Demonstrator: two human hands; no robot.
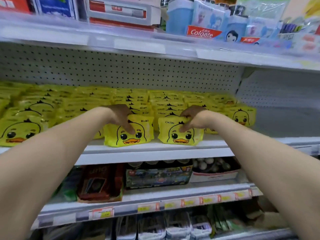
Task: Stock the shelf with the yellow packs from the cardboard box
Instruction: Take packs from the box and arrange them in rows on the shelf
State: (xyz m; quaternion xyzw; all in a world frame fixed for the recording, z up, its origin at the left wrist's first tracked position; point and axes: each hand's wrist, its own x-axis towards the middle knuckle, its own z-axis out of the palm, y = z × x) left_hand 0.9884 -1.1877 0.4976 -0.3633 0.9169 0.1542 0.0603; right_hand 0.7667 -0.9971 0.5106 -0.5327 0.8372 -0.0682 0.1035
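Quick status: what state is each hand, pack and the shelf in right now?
Left hand: grips the left pack, thumb on its front.
Right hand: grips the right pack, thumb on its front.
Left pack: standing at the shelf front, held.
Right pack: standing at the shelf front, held.
Stocked packs: in rows behind.
Shelf: stocked, right end bare.
Cardboard box: not in view.

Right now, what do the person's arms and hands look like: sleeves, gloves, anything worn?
Both arms are bare as far as the frame shows, with no sleeves. The left hand and right hand are ungloved, and no watch, band or ring is visible. The hands are slightly blurred.
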